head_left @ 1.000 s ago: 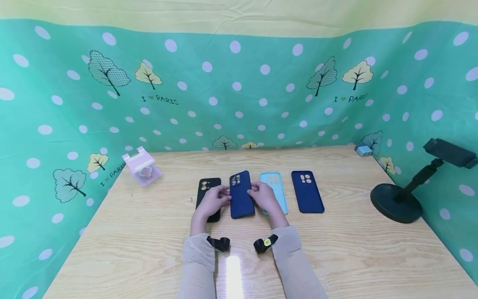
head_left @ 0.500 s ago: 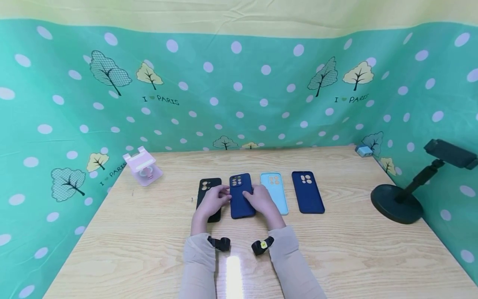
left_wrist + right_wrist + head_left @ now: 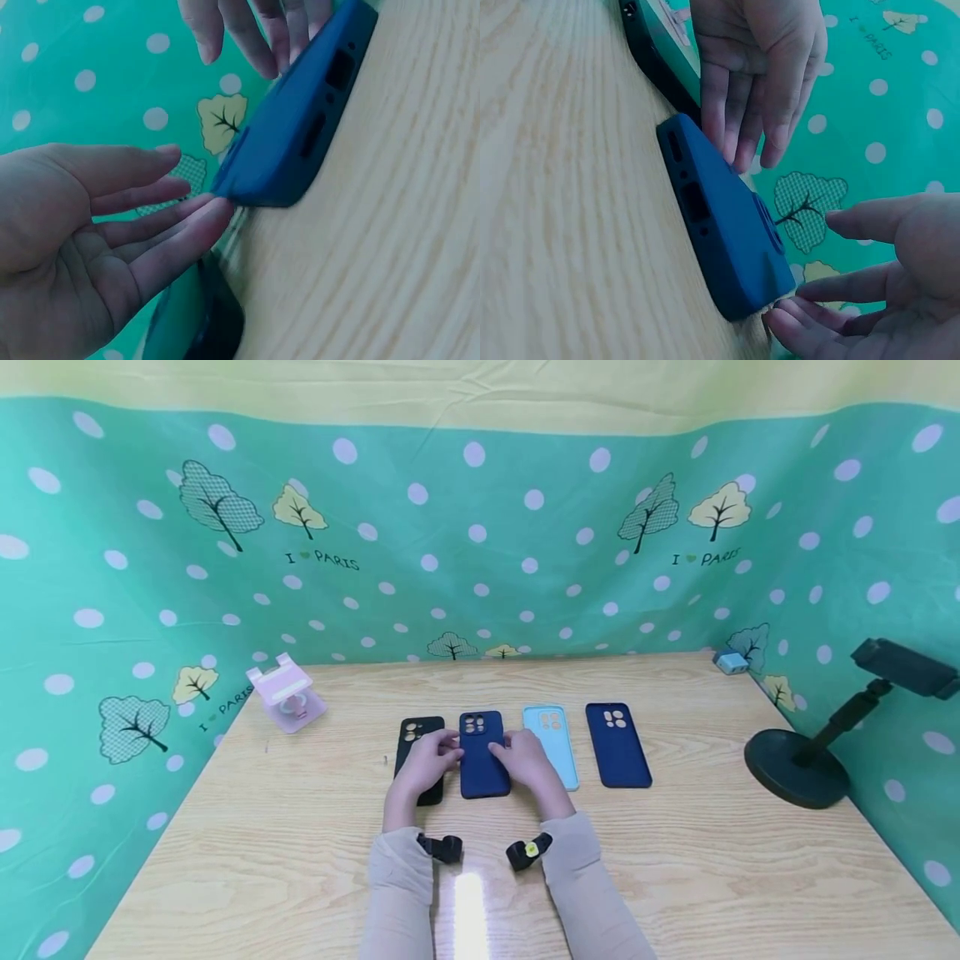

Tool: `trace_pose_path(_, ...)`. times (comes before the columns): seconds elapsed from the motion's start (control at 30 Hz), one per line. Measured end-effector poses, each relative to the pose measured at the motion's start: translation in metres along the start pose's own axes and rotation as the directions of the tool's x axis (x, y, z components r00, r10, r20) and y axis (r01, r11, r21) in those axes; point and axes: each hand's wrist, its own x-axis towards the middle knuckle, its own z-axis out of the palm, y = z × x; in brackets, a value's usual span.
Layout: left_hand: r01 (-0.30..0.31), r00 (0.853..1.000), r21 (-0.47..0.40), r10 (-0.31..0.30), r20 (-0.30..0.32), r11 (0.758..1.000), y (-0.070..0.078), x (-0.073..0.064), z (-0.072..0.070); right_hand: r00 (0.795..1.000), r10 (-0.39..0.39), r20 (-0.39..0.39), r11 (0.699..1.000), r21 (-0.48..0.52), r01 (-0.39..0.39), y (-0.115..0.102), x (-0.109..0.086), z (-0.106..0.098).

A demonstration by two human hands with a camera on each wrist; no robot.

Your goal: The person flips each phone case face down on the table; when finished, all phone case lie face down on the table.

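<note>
A navy blue phone case [image 3: 483, 768] with several camera cut-outs lies back-up on the wooden table between my hands. My left hand [image 3: 427, 764] touches its left edge with fairly straight fingers and overlaps a black phone case [image 3: 418, 730]. On the other side, my right hand [image 3: 528, 760] has its fingertips at the right edge, the thumb over the case's back. Both wrist views show the navy case's [image 3: 289, 142] bottom end with its port openings. In the right wrist view, my right hand's [image 3: 885, 289] fingers are extended, the thumb held apart from the case in that view.
To the right lie a light blue phone case [image 3: 557, 758] and another navy case [image 3: 619, 747]. A pink folding stand [image 3: 288, 695] is at the back left. A black stand [image 3: 806, 764] stands at the right, and a small blue block [image 3: 731, 662] sits in the back corner.
The navy case, tilted one second ago, has straightened and shifted slightly toward me. My right hand moved left onto its edge and back; my left hand stayed almost still.
</note>
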Motion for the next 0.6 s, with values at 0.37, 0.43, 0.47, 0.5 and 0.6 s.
trace_pose_path(0.37,-0.103,0.995,-0.031,0.102,-0.014,0.994,0.027,0.003,0.013,0.978,-0.055,-0.201,0.988,0.132,0.083,0.030,0.004,-0.036)
trace_pose_path(0.43,-0.126,0.992,-0.023,0.126,0.000,0.992,0.030,0.004,0.018,0.975,-0.026,-0.222,0.991,0.121,0.054,0.039,0.004,-0.042)
trace_pose_path(0.47,-0.134,0.991,-0.016,0.135,0.011,0.991,0.031,0.005,0.022,0.973,-0.011,-0.233,0.993,0.113,0.039,0.043,0.004,-0.045)
trace_pose_path(0.5,-0.134,0.991,-0.011,0.134,0.021,0.991,0.032,0.007,0.026,0.970,0.008,-0.242,0.993,0.113,0.020,0.047,0.004,-0.047)
trace_pose_path(0.6,-0.129,0.990,0.006,0.128,0.058,0.992,0.036,0.012,0.038,0.964,0.063,-0.259,0.993,0.112,-0.035,0.056,0.003,-0.053)
